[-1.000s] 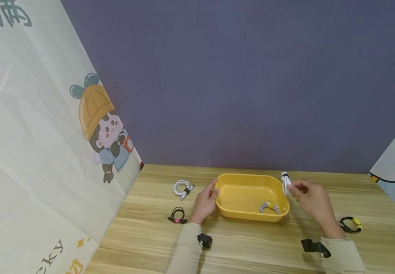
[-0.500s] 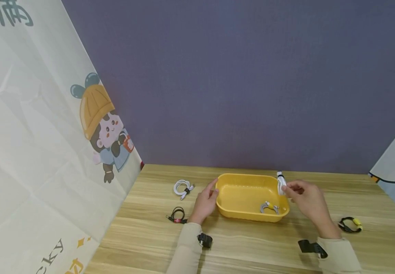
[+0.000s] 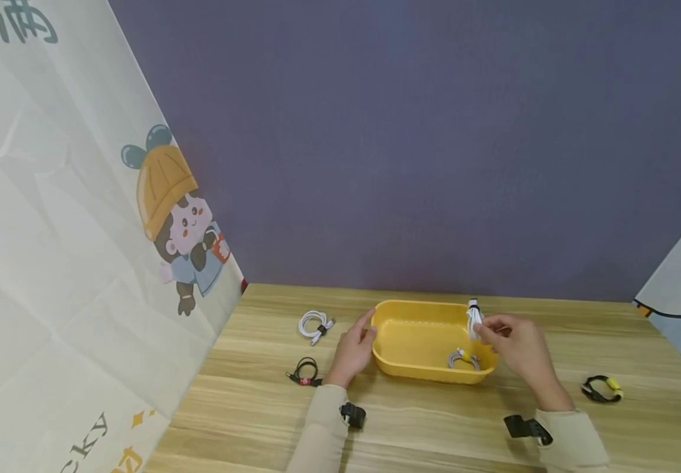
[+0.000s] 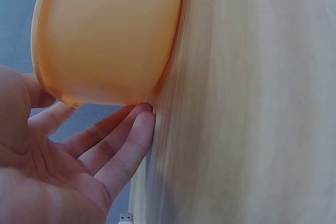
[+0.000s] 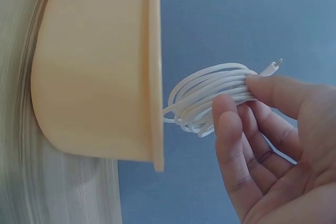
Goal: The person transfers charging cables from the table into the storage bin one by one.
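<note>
A yellow plastic bin (image 3: 429,374) stands on the wooden table, with a coiled grey cable (image 3: 464,359) with a yellow tie lying inside at its right front. My left hand (image 3: 353,351) touches the bin's left end, its fairly straight fingers against the outer wall and the thumb at the rim, as the left wrist view shows. My right hand (image 3: 514,345) pinches a coiled white USB cable (image 5: 210,95) between thumb and fingers, above the bin's right end. A plug sticks up from the bundle, and a dark tie wraps it near the top.
Left of the bin lie a coiled white cable (image 3: 314,324) with a black tie and a black cable (image 3: 305,372) with a red tie. A black cable (image 3: 603,389) with a yellow tie lies at the right. A dark blue-grey panel (image 3: 411,164) rises behind the table.
My right hand has moved left with the white USB cable, from beside the bin's right rim to over its inside. My left hand and the bin have stayed put.
</note>
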Available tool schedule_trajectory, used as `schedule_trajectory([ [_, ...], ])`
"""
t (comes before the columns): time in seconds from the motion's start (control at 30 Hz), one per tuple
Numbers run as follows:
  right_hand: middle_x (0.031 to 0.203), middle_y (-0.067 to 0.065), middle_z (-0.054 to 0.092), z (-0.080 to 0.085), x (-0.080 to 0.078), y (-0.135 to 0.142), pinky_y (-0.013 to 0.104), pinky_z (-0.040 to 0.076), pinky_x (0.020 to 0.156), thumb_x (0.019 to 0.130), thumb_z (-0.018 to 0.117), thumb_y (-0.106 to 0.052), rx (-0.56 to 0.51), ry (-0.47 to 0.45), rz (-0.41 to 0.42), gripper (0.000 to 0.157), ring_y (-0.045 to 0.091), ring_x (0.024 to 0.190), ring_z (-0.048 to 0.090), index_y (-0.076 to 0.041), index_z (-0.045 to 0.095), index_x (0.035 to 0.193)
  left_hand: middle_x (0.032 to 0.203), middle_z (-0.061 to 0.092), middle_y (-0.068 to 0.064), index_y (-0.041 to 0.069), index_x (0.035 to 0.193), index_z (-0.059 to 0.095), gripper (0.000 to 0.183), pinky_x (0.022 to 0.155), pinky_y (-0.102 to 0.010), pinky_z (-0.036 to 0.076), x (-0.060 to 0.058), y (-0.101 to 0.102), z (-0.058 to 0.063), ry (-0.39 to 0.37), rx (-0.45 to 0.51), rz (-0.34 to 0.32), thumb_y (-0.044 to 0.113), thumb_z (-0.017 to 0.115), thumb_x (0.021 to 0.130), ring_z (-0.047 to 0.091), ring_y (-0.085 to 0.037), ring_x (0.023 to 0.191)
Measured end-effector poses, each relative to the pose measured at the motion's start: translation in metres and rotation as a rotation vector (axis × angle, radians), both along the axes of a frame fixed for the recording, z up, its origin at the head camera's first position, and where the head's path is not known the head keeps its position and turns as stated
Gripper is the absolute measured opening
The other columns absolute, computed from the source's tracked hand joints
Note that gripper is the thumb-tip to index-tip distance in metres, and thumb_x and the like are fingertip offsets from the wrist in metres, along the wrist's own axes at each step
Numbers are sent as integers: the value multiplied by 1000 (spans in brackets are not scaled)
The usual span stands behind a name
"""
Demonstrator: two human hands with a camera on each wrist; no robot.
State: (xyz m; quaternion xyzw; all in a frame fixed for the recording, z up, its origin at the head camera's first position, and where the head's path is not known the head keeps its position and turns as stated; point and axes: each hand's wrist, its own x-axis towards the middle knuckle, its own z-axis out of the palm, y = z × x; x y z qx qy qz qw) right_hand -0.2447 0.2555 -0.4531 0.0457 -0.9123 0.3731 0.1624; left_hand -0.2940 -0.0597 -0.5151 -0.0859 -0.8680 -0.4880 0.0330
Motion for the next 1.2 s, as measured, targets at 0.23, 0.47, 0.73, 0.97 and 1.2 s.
schedule_trajectory([
  [0.23, 86, 5, 75, -1, -5, -6, 24, 50, 57, 96, 73, -36, 51, -22, -6, 30, 10, 66, 64, -6, 77, 100, 115, 76, -11, 28, 155, 46, 46, 79, -35, 55, 0, 0, -1, -2, 0, -3, 27, 48, 109, 69, -15, 93],
  [0.47, 77, 0, 72, 1, -8, -9, 26, 44, 56, 97, 71, -36, 103, -22, -1, 30, 9, 64, 58, -7, 76, 99, 116, 76, -11, 27, 156, 45, 47, 84, -38, 56, 1, 0, 1, -4, 0, -1, 26, 47, 109, 70, -17, 95],
  [0.73, 72, -3, 68, 2, -14, -13, 26, 43, 58, 99, 69, -36, 135, -50, 25, 29, 10, 64, 56, -8, 74, 95, 115, 76, -11, 27, 156, 45, 47, 77, -33, 55, 1, -1, 1, -10, 4, -10, 26, 47, 109, 68, -14, 90],
  [0.97, 70, 0, 66, 2, -19, -16, 26, 41, 56, 101, 66, -33, 152, -69, 57, 26, 12, 59, 51, -9, 71, 91, 115, 75, -11, 27, 156, 44, 47, 76, -32, 54, 1, -1, 1, -19, 15, -13, 26, 47, 110, 67, -12, 88],
  [1.2, 72, -2, 66, 0, -24, -21, 27, 44, 60, 98, 69, -27, 194, -64, 61, 22, 12, 63, 54, -7, 72, 92, 115, 75, -12, 28, 156, 44, 47, 72, -30, 53, 0, -1, 1, -24, 20, -16, 26, 47, 110, 66, -11, 85],
])
